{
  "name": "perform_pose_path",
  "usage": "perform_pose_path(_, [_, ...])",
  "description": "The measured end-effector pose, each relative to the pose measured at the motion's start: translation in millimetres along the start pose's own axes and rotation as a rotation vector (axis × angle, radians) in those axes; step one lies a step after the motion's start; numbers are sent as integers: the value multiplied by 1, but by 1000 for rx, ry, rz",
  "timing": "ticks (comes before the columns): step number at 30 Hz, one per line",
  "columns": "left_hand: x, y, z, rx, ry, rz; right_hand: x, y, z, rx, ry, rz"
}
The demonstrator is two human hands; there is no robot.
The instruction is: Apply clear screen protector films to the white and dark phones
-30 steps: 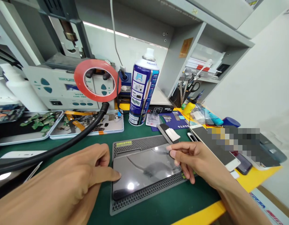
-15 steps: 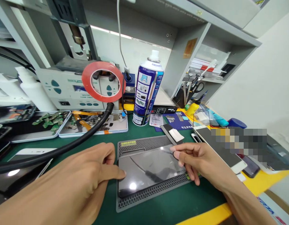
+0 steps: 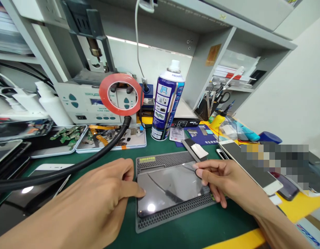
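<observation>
Dial: the phone is taken as centre, 12 o'clock pointing away from the person
Phone: face up on the grey mat, long side slanting from about 8 to 2 o'clock; its dark, glossy face mirrors a lamp and a cable-like shape
Left hand: at 9 o'clock; one digit stretched out, its tip on the glass near the left edge; another finger curled above it; no object seen in its grip
Right hand: at 2 to 3 o'clock; thumb and forefinger narrowly spaced at the far right corner, something small and dark at their tips; whether they pinch the phone, I cannot tell; the other fingers hang loosely below
Near 1 o'clock: a grey strip with a white folded piece on it
Near 12: blue-and-white spray can, upright
Near 11: red tape ring standing before the station
Near 10: parts tray, black hose crossing over it
Towards 2 to 3: white-framed phone
</observation>
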State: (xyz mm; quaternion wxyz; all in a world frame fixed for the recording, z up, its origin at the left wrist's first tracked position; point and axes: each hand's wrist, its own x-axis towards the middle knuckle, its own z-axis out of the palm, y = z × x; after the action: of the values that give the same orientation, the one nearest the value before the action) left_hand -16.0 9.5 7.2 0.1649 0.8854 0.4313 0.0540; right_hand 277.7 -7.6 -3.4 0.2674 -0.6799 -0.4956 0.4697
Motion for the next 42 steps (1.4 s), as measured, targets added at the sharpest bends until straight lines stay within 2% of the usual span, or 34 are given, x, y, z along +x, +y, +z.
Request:
perform_pose_path(6, [1,3,-3,-57,-2,-26,0,2,0,-3,-9,-18])
perform_pose_path(13, [1,0,-6,-22,-24,40,1,9,-2,-21,-24,-74])
perform_pose_path(21, [1,5,-8,1,55,90,0,14,-4,1,-51,-192])
perform_pose_path(30, [1,9,-4,-18,120,73,0,15,-4,36,-71,-245])
perform_pose_path(36, [1,7,-5,-28,123,82,3,18,-5,2,-59,-242])
perform_pose_path(42, [0,9,-11,-26,65,74,5,21,-4,-18,-33,-202])
